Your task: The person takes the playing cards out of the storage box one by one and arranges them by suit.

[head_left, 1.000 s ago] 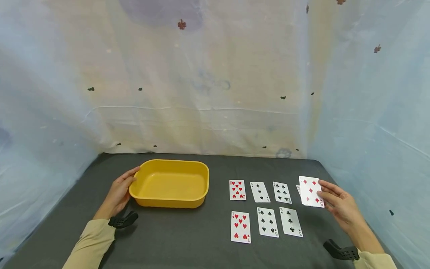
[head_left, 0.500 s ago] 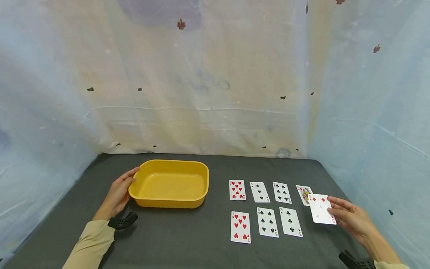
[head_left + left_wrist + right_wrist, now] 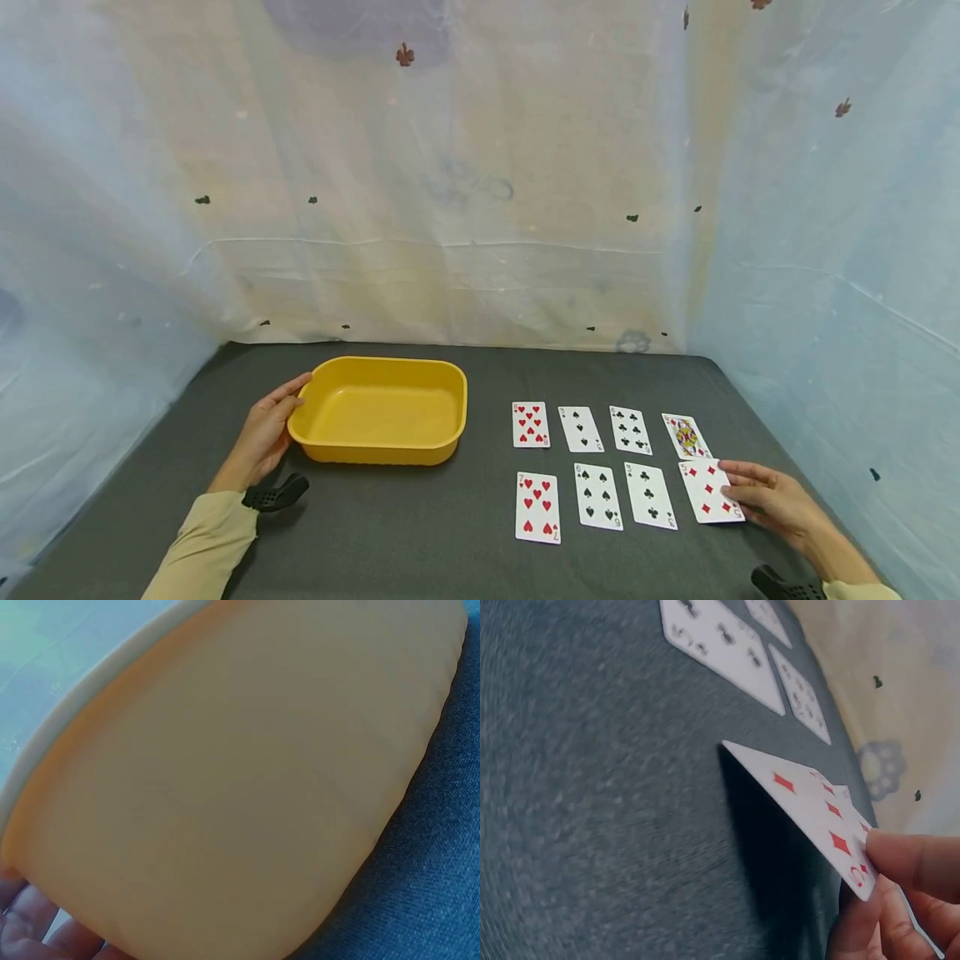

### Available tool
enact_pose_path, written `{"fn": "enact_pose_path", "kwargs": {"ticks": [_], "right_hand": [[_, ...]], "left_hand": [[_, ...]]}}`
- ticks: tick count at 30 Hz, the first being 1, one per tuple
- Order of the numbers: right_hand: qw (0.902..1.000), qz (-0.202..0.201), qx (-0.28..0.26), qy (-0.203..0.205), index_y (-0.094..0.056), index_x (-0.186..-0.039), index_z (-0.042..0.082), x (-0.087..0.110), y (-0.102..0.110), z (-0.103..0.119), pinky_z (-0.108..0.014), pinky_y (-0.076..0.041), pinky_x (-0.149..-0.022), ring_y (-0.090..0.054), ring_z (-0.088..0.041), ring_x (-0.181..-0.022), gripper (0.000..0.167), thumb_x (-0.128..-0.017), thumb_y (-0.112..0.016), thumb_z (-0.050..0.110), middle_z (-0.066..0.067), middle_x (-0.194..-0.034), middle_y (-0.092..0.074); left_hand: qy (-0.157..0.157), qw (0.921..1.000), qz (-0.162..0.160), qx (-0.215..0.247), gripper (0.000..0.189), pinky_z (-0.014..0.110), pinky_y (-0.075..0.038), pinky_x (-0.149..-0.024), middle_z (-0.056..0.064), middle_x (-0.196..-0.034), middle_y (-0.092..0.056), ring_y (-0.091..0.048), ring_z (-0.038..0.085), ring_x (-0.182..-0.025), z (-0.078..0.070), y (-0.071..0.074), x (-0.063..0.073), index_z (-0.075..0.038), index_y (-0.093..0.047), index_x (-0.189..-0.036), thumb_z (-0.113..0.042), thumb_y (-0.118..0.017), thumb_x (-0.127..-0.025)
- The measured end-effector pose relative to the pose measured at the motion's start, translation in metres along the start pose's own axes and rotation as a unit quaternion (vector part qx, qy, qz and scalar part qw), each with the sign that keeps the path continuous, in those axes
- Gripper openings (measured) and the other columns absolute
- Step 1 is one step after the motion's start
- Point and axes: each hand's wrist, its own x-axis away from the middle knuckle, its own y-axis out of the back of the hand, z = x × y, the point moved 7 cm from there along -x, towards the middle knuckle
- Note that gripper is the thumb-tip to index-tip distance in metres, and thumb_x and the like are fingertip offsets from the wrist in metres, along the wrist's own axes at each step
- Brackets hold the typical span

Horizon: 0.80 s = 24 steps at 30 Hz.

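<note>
My right hand (image 3: 772,500) pinches a five of diamonds playing card (image 3: 708,492) between thumb and fingers at its right edge. In the right wrist view the card is tilted, casting a shadow on the dark cloth, and a thin white edge shows between the lower fingers. A face card (image 3: 684,437) lies just behind it. To its left is a three of clubs (image 3: 649,497). On the left, my left hand (image 3: 262,433) holds the left end of a yellow tray (image 3: 375,457); the left wrist view shows the tray wall (image 3: 225,787), with fingertips partly hidden behind it.
Two rows of face-up cards lie right of the tray, among them a seven of hearts (image 3: 537,508), a six of spades (image 3: 597,497) and a clubs card (image 3: 629,430). A grey cloth covers the table (image 3: 420,533). A hanging sheet (image 3: 480,167) walls the back and sides.
My right hand has moved the five of diamonds from over the face card toward the near side, down beside the three of clubs, uncovering the face card. The left hand and tray stay put.
</note>
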Motion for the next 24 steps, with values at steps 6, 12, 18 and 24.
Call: {"fn": "enact_pose_path", "kwargs": {"ticks": [6,12,18,24], "right_hand": [[0.999,-0.012,0.04,-0.015,-0.07,-0.095,0.034,-0.0003,0.0013,-0.0045,-0.025,-0.055,-0.066,-0.062,-0.005,-0.077,0.035,-0.085,-0.071,0.0,0.01,-0.093,-0.066],[0.9913,-0.05,0.121,-0.009,-0.067,-0.113,0.001,0.001,0.0047,-0.001,-0.027,-0.055,-0.062,-0.06,-0.004,-0.075,0.033,-0.081,-0.075,0.0,0.005,-0.096,-0.067],[0.9808,-0.083,0.175,-0.022,-0.041,-0.131,-0.016,-0.0016,0.0052,0.0042,-0.034,-0.056,-0.064,-0.06,-0.011,-0.077,0.068,-0.078,-0.079,0.002,-0.005,-0.098,-0.067],[0.9707,-0.107,0.213,-0.031,-0.045,-0.127,-0.016,-0.0029,0.0082,0.0047,-0.034,-0.056,-0.063,-0.059,-0.012,-0.078,0.067,-0.076,-0.082,0.007,-0.008,-0.097,-0.067]], "left_hand": [[-0.001,1.0,-0.006,-0.005,0.053,0.025,-0.041,-0.097,0.014,-0.161,-0.007,-0.017,0.029,-0.143,0.0006,0.0017,0.0013,-0.005,-0.018,-0.155,-0.007,-0.037,-0.105],[0.003,1.0,-0.008,-0.002,0.054,0.026,-0.04,-0.097,0.014,-0.161,-0.007,-0.016,0.029,-0.143,0.0013,0.0037,0.0019,-0.005,-0.019,-0.155,-0.007,-0.037,-0.105],[0.004,0.9999,-0.012,-0.003,0.053,0.028,-0.038,-0.098,0.014,-0.161,-0.007,-0.016,0.03,-0.143,0.0011,0.0042,0.0021,-0.005,-0.019,-0.155,-0.006,-0.036,-0.104],[0.004,0.9997,-0.018,-0.016,0.053,0.028,-0.04,-0.097,0.015,-0.16,-0.009,-0.018,0.03,-0.143,0.0019,0.0034,0.0007,-0.005,-0.021,-0.155,-0.007,-0.037,-0.104]]}}
